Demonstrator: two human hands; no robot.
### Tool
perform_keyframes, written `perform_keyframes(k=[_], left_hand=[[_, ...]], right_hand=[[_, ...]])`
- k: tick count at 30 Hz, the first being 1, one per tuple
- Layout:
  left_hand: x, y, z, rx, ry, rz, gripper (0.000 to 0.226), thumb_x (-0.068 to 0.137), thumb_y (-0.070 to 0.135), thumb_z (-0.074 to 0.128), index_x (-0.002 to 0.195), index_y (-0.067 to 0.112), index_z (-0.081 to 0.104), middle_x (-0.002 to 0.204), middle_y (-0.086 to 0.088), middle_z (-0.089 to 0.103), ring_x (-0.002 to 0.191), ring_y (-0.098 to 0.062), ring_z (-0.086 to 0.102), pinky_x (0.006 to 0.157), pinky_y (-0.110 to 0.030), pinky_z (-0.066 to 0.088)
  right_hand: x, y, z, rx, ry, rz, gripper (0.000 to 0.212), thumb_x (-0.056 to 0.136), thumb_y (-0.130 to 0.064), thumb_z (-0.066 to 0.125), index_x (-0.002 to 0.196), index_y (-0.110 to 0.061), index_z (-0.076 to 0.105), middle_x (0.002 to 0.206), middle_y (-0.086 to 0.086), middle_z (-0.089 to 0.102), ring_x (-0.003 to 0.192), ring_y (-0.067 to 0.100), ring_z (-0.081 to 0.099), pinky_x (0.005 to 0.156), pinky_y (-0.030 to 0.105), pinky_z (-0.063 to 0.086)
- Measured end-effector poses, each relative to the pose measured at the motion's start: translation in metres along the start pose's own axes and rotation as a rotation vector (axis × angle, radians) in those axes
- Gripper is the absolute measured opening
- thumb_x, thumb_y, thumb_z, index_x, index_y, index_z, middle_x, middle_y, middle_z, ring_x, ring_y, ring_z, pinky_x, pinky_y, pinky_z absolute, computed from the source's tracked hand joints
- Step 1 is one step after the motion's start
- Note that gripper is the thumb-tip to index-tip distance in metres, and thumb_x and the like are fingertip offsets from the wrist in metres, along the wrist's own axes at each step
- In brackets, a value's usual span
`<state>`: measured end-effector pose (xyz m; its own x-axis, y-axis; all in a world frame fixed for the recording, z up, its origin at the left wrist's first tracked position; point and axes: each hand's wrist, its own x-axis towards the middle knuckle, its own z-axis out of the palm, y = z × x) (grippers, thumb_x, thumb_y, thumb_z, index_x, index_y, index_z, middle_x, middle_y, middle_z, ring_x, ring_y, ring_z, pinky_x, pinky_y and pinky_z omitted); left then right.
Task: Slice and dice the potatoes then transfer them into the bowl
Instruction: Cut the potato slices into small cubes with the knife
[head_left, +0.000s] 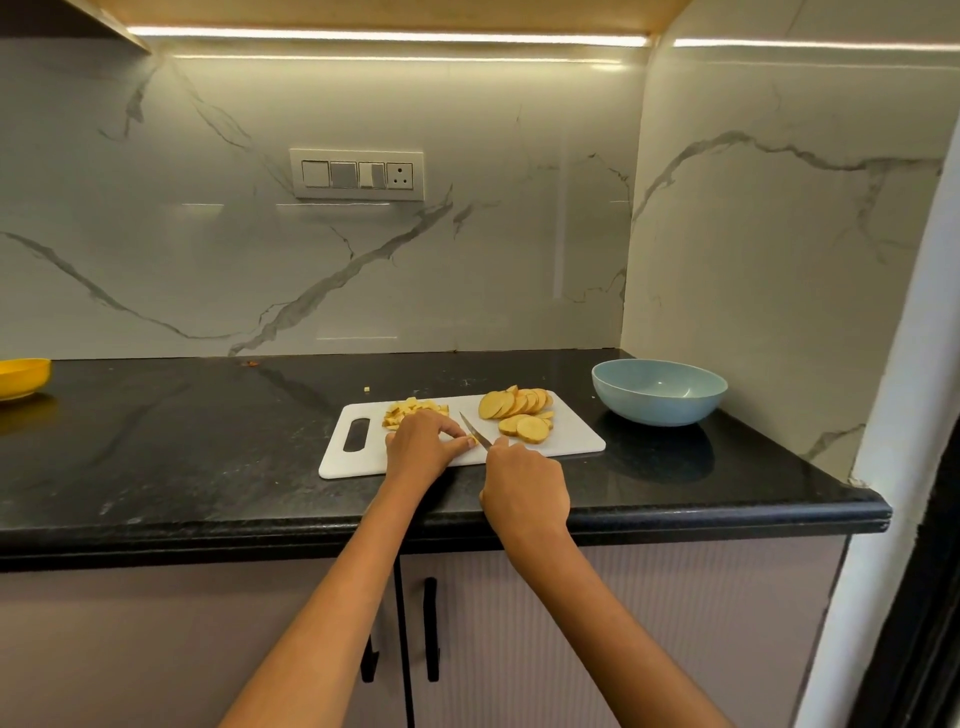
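Note:
A white cutting board (571, 441) lies on the black counter. Round potato slices (519, 410) are fanned out on its right half. A heap of diced potato (413, 408) sits at its back left. My left hand (421, 441) is curled over a small potato piece (471, 441) in the board's middle, fingertips pinching it. My right hand (524, 488) grips the handle of a knife (475, 430), whose blade points up and left beside the left fingertips. An empty light-blue bowl (660, 392) stands to the right of the board.
A yellow bowl (23, 376) sits at the counter's far left edge. One stray potato cube (368, 387) lies on the counter behind the board. Marble walls close the back and right side. Cabinet doors with black handles (431, 629) are below the counter edge.

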<state>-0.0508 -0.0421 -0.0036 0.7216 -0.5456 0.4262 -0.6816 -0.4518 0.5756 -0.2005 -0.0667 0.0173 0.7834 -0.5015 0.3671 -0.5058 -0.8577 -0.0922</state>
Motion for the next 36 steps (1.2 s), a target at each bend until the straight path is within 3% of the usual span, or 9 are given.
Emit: perform_keyframes(k=[5,12,25,36], left_hand=[[0.0,0.0,0.0,-0.003,0.0,0.006,0.015,0.083,0.029,0.068,0.087,0.017,0.074,0.109,0.004,0.068,0.107,-0.014,0.056,0.092,-0.038,0.041],[0.002,0.0,0.001,0.024,-0.007,0.001,0.015,0.083,0.03,0.067,0.087,0.017,0.074,0.113,0.004,0.066,0.108,-0.014,0.056,0.093,-0.038,0.043],[-0.003,0.007,-0.002,0.103,0.038,0.007,0.016,0.086,0.029,0.063,0.082,0.018,0.074,0.107,0.006,0.068,0.1,-0.017,0.059,0.073,-0.029,0.038],[-0.001,0.001,0.0,0.048,0.014,0.0,0.014,0.084,0.031,0.066,0.092,0.022,0.074,0.109,0.008,0.066,0.102,-0.014,0.057,0.073,-0.029,0.038]], right_hand=[[0.0,0.001,-0.002,0.012,-0.008,-0.006,0.027,0.097,-0.015,0.047,0.123,-0.008,0.051,0.112,0.007,0.059,0.094,0.019,0.062,0.076,0.025,0.046],[0.0,0.001,0.0,-0.015,0.011,-0.028,0.027,0.097,-0.015,0.046,0.122,-0.007,0.051,0.11,0.008,0.059,0.092,0.019,0.062,0.07,0.023,0.042],[0.016,0.003,-0.003,-0.051,-0.039,-0.093,0.026,0.097,-0.012,0.046,0.121,-0.009,0.053,0.114,0.009,0.06,0.1,0.021,0.06,0.077,0.026,0.043],[0.021,0.015,0.007,-0.041,0.005,-0.057,0.022,0.097,-0.01,0.044,0.116,-0.008,0.055,0.112,0.009,0.061,0.097,0.021,0.061,0.073,0.027,0.041]])
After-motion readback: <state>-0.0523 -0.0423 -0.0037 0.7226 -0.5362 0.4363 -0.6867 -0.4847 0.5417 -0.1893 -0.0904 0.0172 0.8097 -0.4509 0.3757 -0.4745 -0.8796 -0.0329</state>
